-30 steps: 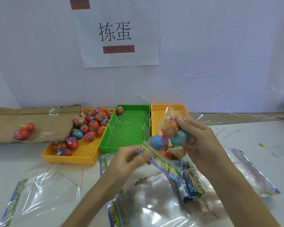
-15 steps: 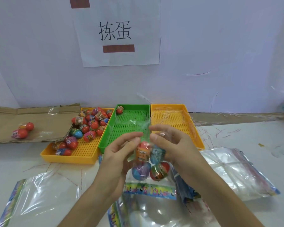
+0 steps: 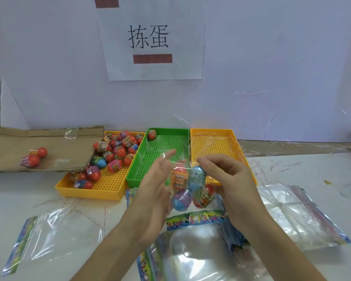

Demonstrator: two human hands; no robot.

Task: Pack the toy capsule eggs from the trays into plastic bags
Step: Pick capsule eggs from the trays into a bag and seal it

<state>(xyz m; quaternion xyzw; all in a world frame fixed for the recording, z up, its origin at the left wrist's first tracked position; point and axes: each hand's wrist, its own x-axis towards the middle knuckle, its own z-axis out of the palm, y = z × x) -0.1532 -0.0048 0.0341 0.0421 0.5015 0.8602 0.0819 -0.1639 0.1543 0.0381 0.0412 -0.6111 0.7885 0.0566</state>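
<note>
- White worktop (image 3: 292, 179), frame centre: right hand (image 3: 231, 183) pinches the bag (image 3: 195, 217) mouth; left hand (image 3: 154, 191) lies spread against it.
- Keep the 4 eggs (image 3: 179, 199) low while sealing the mouth evenly.

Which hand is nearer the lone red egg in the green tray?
Left. The left hand is over the green tray, just right of the red capsule egg; the right hand is farther right, pinching the clear bag.

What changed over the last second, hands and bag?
The filled bag came down from a raised tilt to hang upright, eggs at its bottom. The left hand went from pinching it to open, fingers straight; the right hand now pinches its top. Trays, loose eggs, spare bags: unchanged.
</note>
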